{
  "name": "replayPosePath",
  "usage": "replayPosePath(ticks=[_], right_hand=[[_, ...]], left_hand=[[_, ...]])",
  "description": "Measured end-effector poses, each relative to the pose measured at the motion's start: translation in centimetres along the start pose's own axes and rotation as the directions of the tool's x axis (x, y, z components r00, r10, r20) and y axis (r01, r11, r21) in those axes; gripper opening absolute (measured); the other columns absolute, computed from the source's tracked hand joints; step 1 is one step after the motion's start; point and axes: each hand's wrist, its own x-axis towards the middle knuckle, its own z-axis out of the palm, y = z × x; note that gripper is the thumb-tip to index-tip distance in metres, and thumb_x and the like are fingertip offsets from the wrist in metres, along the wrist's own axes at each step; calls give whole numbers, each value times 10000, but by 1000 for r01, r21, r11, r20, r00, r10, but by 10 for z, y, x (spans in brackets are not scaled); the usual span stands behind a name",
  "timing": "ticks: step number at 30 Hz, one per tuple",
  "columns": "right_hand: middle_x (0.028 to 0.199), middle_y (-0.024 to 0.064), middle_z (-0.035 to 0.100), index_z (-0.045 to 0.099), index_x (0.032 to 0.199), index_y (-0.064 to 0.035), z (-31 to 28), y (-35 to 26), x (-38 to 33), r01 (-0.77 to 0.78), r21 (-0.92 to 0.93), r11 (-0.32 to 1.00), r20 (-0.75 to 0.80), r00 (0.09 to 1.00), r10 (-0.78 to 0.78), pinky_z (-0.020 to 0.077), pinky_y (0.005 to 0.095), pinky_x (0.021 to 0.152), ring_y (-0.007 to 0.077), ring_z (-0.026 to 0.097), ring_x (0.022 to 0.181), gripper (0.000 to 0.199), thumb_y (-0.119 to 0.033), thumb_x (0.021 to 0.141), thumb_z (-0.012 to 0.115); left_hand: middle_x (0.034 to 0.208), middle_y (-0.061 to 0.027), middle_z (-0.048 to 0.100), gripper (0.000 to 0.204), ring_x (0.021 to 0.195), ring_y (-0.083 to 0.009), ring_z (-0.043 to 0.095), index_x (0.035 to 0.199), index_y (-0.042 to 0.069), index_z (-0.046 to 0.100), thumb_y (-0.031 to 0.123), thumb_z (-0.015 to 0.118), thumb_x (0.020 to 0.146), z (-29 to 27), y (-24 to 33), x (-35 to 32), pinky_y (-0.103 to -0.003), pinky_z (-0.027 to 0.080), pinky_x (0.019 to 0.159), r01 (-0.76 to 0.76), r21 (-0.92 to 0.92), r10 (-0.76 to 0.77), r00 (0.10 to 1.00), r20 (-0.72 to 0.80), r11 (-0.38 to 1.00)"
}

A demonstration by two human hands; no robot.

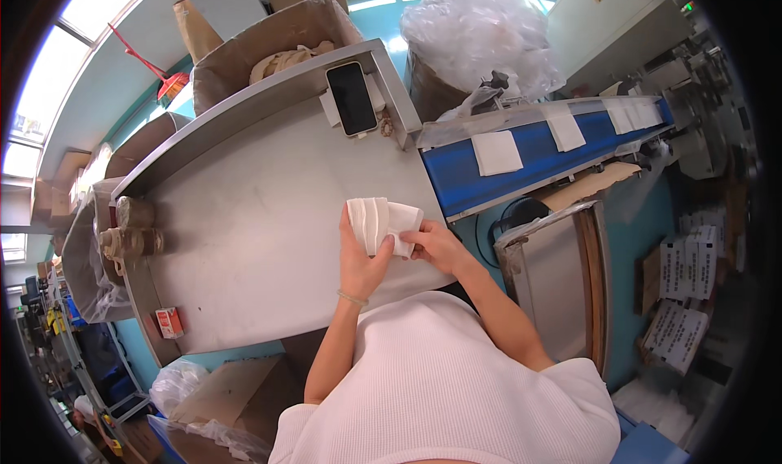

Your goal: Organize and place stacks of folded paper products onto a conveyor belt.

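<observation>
Above the near right part of the steel table, my left hand (363,260) grips a small stack of folded white napkins (368,219), thumb across the front and fingers behind. Its layers fan out at the top left. My right hand (442,248) pinches the right side of the same bundle, where one white napkin (405,217) spreads out from the others. Some fingertips of both hands are hidden behind the napkins. To the right, several folded white napkins, one of them a near napkin (497,153), lie spaced out on a blue conveyor belt (533,148).
The steel table (236,211) has a raised rim. On it lie a phone (352,97) at the back, twine rolls (134,240) at the left and a small red-and-white box (169,323). Cartons (281,28) and a clear plastic bag (481,36) stand beyond; a framed panel (558,281) leans at right.
</observation>
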Motion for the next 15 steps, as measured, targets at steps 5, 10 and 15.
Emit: replayPosePath(ticks=[5,10,15], right_hand=[[1039,88,648,544,1197,-23,-13,-8,11,238,197,951,-252,950,-186,522,287,754,171,638,857,410,-346,951,603],[1014,39,619,569,1167,-32,16,-8,-3,337,-543,769,19,921,-390,470,265,758,104,570,882,412,-386,958,592],[995,31,626,591,1161,-43,7,-4,-9,-75,42,996,57,996,73,462,240,720,101,576,866,348,-291,924,647]], left_hand=[[1357,-200,459,762,1213,-259,505,1450,-66,242,210,676,888,3,-4,2,-333,425,1003,63,-38,-60,996,68,997],[1359,-192,472,759,1199,-255,524,1458,-61,243,229,668,900,12,1,0,-333,434,994,77,-169,-57,991,119,983],[1366,-191,468,812,1214,-258,515,1466,-56,224,217,704,871,1,2,0,-339,439,990,75,-71,-68,992,102,995]])
